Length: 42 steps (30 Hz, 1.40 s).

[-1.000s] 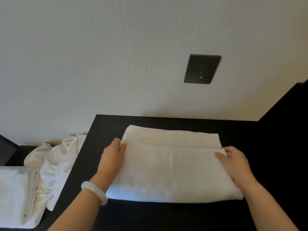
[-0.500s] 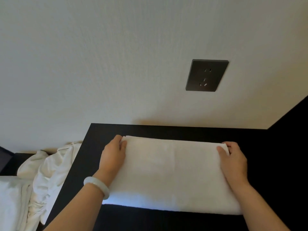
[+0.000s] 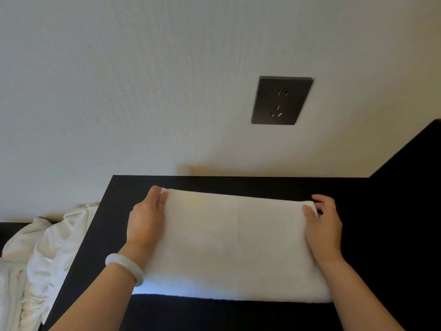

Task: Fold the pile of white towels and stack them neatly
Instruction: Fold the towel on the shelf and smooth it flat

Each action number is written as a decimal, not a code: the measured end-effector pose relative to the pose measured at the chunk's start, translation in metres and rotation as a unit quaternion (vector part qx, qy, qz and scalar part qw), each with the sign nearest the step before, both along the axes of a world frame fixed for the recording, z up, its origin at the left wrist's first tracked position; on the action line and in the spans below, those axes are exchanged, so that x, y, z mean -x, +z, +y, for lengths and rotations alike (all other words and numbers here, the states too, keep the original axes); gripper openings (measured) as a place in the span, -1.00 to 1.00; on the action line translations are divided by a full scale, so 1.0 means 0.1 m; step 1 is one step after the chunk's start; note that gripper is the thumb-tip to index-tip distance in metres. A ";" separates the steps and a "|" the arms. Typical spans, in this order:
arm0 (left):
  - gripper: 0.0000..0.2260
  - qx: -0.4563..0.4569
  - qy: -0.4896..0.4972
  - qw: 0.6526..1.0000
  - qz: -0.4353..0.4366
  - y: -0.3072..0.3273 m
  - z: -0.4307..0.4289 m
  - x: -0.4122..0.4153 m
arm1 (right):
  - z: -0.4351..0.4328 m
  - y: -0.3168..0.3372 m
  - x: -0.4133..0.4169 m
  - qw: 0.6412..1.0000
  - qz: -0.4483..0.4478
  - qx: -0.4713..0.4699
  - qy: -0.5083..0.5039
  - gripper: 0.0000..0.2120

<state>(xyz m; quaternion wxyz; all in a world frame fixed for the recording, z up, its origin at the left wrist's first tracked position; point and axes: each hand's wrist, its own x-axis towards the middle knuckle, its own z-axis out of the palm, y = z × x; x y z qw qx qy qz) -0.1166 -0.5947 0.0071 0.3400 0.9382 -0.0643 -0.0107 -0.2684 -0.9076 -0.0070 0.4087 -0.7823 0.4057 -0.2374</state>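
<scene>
My left hand [image 3: 145, 223] and right hand [image 3: 323, 225] each pinch a far corner of the soft white folded towel [image 3: 233, 247], thumbs on top, so the edges line up. It lies flat on the black desk [image 3: 238, 185]. Before, a bottom strip showed past my fold; now it is covered.

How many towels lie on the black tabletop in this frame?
1: the folded towel, centred on the table, left hand and right hand gripping its far corners. The crumpled white pile beside the table may hide more.
</scene>
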 end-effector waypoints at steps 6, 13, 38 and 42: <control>-0.73 -0.117 0.002 0.993 0.000 -0.05 -0.05 -0.10 | -0.02 0.00 -0.03 1.000 0.027 0.009 -0.011 -0.68; -0.74 -0.238 0.001 0.964 -0.119 -0.01 -0.21 -0.03 | -0.08 0.11 -0.05 0.996 0.070 -0.037 -0.049 -0.50; -0.48 -0.242 -0.470 0.846 -0.077 -0.13 -1.54 1.09 | 0.37 0.11 0.78 0.937 0.319 0.142 0.014 -0.79; -0.47 -0.253 -0.452 0.850 -0.099 -0.24 -1.52 1.12 | 0.39 0.11 0.82 0.908 0.360 0.205 0.060 -0.78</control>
